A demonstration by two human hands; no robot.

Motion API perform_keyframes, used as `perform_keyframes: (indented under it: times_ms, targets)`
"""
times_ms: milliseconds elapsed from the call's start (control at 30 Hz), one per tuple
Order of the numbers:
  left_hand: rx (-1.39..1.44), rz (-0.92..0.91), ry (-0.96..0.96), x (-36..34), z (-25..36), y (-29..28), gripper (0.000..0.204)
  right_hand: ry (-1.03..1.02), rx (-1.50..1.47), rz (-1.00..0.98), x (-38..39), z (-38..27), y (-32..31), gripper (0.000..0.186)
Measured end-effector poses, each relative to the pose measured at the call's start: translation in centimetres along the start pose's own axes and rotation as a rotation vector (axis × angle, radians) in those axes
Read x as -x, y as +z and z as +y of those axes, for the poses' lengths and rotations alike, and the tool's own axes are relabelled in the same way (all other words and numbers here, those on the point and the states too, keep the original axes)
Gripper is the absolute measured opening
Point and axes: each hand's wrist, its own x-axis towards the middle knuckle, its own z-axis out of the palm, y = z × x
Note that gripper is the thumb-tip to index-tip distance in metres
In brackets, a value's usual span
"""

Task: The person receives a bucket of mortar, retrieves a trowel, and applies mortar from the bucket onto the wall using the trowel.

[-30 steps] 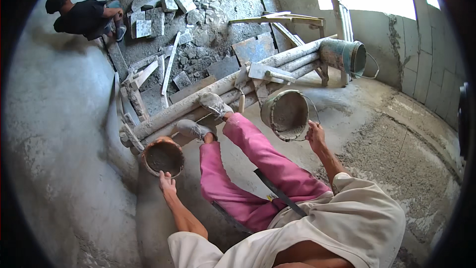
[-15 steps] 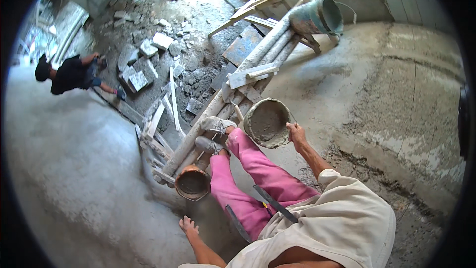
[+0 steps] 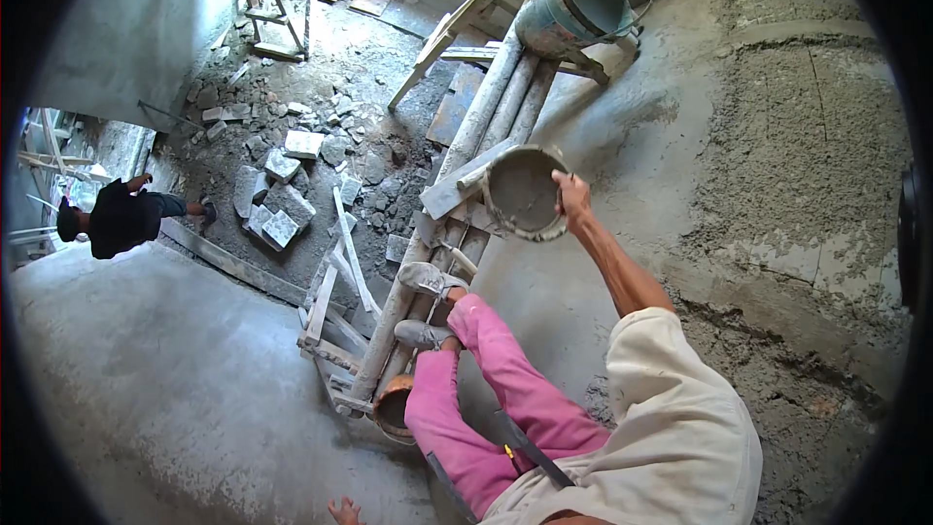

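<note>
right fingers [image 3: 561, 178] grasp the grey bucket [image 3: 533, 233] at its right edge; left fingers [image 3: 344, 506] loosely parted.

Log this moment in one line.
right hand: holding grey-rimmed bucket; left hand: partly cropped, nothing visibly held; orange bucket: near poles; teal bucket: on poles

The right arm [image 3: 622, 262] is stretched toward eleven o'clock, the right grip [image 3: 573, 196] curled inward; the left grip [image 3: 344, 512] is held loosely spread at seven o'clock.
</note>
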Motion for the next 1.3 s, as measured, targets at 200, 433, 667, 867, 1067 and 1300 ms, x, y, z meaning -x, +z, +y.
perform_keyframes:
  times_ms: [200,433,667,867,1067,1300]
  targets:
    - [-0.045,-0.014,-0.063,2.3,-2.4,3.9,0.067,-0.105,-0.129,0.062,-11.6,-3.0,2.9,0.030]
    - [-0.070,-0.005,-0.169,5.6,-4.5,7.4,0.067,-0.237,-0.118,0.133,-22.8,0.2,8.0,0.038]
    - [-0.097,0.008,-0.275,7.4,-7.1,7.2,0.067,-0.228,0.184,0.342,-29.1,4.1,10.1,0.040]
    - [-0.039,-0.038,-0.206,6.3,-7.3,6.7,0.067,-0.728,0.904,0.527,-22.9,12.2,6.6,0.034]
    - [0.360,-0.393,0.188,12.7,8.2,23.6,0.074,-0.252,1.247,-0.666,-12.4,32.6,8.4,0.059]
    - [-0.235,-0.031,0.677,12.4,8.6,26.3,0.092,-0.119,1.447,-0.653,-6.8,38.1,20.7,0.064]
